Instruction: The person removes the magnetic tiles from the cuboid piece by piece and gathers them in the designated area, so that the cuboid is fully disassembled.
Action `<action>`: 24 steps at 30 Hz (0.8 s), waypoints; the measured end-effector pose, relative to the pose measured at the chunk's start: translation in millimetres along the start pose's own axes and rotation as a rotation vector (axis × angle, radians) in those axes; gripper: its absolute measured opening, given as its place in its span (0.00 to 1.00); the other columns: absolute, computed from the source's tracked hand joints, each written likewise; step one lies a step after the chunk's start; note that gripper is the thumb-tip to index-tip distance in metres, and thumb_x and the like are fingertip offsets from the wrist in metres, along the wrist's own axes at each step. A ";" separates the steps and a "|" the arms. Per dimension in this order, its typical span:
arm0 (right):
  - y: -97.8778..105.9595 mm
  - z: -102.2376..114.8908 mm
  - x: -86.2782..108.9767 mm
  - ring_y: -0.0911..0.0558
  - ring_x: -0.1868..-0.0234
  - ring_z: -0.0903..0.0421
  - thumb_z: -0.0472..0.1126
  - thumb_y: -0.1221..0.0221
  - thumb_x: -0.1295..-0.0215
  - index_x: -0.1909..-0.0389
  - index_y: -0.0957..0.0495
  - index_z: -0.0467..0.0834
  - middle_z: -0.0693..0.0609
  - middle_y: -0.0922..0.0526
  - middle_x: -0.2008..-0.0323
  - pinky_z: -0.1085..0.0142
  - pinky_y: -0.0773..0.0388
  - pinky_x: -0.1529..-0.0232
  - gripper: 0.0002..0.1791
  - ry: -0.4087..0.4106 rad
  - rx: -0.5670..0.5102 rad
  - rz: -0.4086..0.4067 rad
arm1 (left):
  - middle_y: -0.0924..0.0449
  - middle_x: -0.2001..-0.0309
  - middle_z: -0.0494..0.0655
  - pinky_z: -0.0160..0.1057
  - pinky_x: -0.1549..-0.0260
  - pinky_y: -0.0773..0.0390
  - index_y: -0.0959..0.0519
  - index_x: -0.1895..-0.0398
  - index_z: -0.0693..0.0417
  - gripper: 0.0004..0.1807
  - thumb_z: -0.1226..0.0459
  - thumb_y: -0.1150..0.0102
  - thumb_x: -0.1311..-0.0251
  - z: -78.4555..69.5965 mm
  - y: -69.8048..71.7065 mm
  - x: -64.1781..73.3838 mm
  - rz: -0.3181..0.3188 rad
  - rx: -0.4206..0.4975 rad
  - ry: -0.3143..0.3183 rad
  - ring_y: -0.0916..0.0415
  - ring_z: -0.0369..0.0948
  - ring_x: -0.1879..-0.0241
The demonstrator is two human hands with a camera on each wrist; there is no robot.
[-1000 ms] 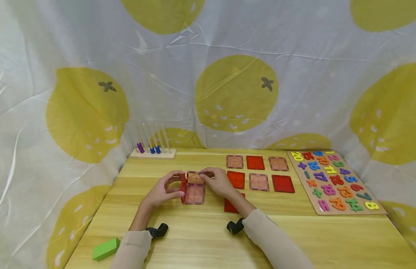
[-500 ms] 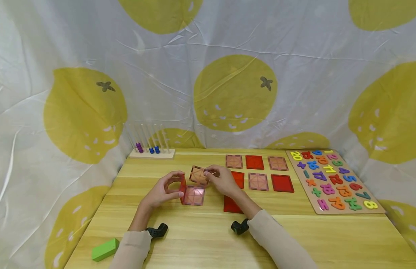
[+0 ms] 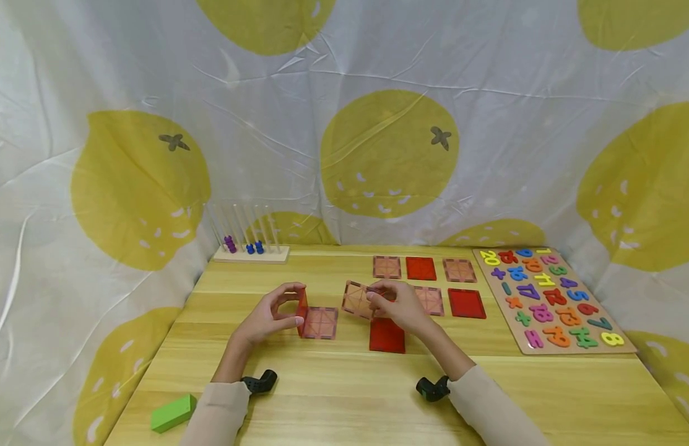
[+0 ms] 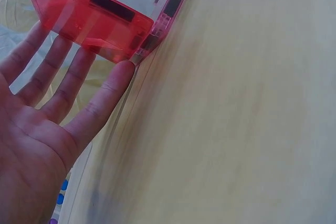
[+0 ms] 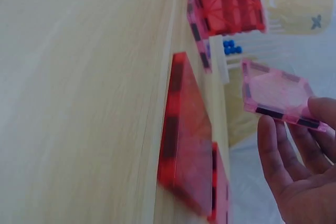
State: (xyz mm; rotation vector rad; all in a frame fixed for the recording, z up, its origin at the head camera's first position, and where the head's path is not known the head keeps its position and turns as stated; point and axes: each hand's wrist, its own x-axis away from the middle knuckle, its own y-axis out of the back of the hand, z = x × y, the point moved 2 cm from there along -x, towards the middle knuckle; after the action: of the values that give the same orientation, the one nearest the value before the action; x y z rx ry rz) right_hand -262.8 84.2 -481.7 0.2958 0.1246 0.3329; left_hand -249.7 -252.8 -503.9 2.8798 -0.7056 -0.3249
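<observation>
My left hand holds a translucent red square magnetic tile upright. In the left wrist view, the fingers lie against the red tile's face. Its lower edge meets the left edge of a pink magnetic tile lying flat on the table. My right hand pinches another pink magnetic tile by one side, thumb opposite fingers. The right wrist view shows that pink tile raised off the table and tilted. Part of the red tile behind my right hand is hidden.
Loose tiles lie at centre right, among them a red tile, a pink tile and a red tile. A number puzzle board lies far right. A peg-and-bead counter stands back left, a green block front left.
My right hand has lifted its pink tile from behind the flat pink one and carried it to the right. The left hand stays put with the red tile.
</observation>
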 end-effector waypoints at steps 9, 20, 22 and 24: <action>47.1 -8.6 36.7 0.12 0.64 0.49 0.50 0.34 0.30 0.49 0.15 0.45 0.43 0.12 0.61 0.51 0.11 0.63 0.16 0.009 0.030 -0.073 | 0.40 0.27 0.72 0.38 0.47 0.16 0.40 0.25 0.66 0.39 0.70 0.32 0.37 3.6 0.3 -0.7 -0.002 -0.011 0.015 0.35 0.65 0.31; 88.6 -24.9 68.9 0.11 0.67 0.50 0.43 0.35 0.29 0.47 0.16 0.40 0.40 0.11 0.64 0.52 0.11 0.66 0.15 -0.025 0.038 -0.111 | 0.41 0.27 0.71 0.37 0.45 0.17 0.40 0.25 0.66 0.40 0.69 0.32 0.37 1.8 -1.0 -0.5 -0.010 0.011 0.031 0.36 0.62 0.30; 92.4 -27.5 73.2 0.11 0.68 0.50 0.43 0.35 0.29 0.48 0.16 0.40 0.41 0.12 0.66 0.53 0.11 0.67 0.14 -0.030 0.039 -0.104 | 0.41 0.27 0.71 0.37 0.46 0.17 0.40 0.25 0.66 0.39 0.70 0.32 0.36 2.4 -1.1 -0.7 -0.007 0.010 0.026 0.36 0.63 0.30; 95.6 -30.9 77.2 0.12 0.69 0.50 0.43 0.35 0.29 0.49 0.16 0.40 0.41 0.12 0.66 0.52 0.11 0.68 0.14 -0.033 0.036 -0.102 | 0.41 0.27 0.71 0.36 0.46 0.17 0.40 0.24 0.65 0.39 0.70 0.33 0.36 2.9 -1.2 -1.0 -0.004 0.008 0.030 0.37 0.64 0.30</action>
State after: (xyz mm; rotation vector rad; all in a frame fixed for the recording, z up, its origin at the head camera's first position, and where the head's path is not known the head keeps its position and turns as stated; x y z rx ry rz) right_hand -224.6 204.9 -487.4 0.3291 0.1133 0.2247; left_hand -250.8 -251.6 -506.7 2.8882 -0.6978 -0.2797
